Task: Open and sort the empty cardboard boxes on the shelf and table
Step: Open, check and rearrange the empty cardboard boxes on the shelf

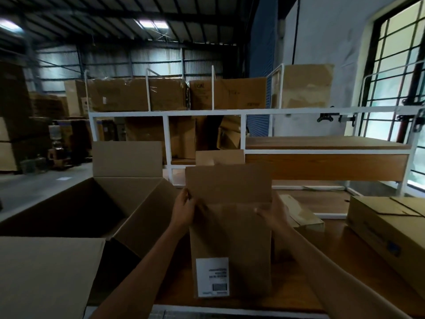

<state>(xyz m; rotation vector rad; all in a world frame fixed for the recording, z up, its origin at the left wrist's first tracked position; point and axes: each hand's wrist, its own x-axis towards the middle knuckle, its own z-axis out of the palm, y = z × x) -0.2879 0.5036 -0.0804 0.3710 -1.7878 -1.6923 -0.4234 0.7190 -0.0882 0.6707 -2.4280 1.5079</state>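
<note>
- Head view: a small cardboard box (230, 240) stands upright on the wooden tabletop (292, 286), in the middle of the frame and close to the person.
- Its top is open. The near flap (227, 183) stands straight up, and a second flap (219, 157) rises behind it.
- A white printed label (212, 277) sits low on the box's near face, at the left corner.
- The left hand (184, 210) grips the box's upper left edge at the fold of the near flap, with its fingers curled round the cardboard.
- The right hand (272, 214) grips the upper right edge at the same height. Its thumb lies on the near face and the rest of the hand wraps the side.
- A large open carton (138, 215) stands just left of the small box, its flaps spread and its inside dark.
- A long closed carton (379, 224) lies on the tabletop at the right, well apart from the held box.
- A flat, pale package (305, 217) lies just behind the right hand.
- A white-framed shelf (207, 112) stands behind the tabletop. Big brown cartons (119, 95) sit along its top level, and more cardboard is tucked below.
- A barred window (402, 88) lets in light at the far right.
</note>
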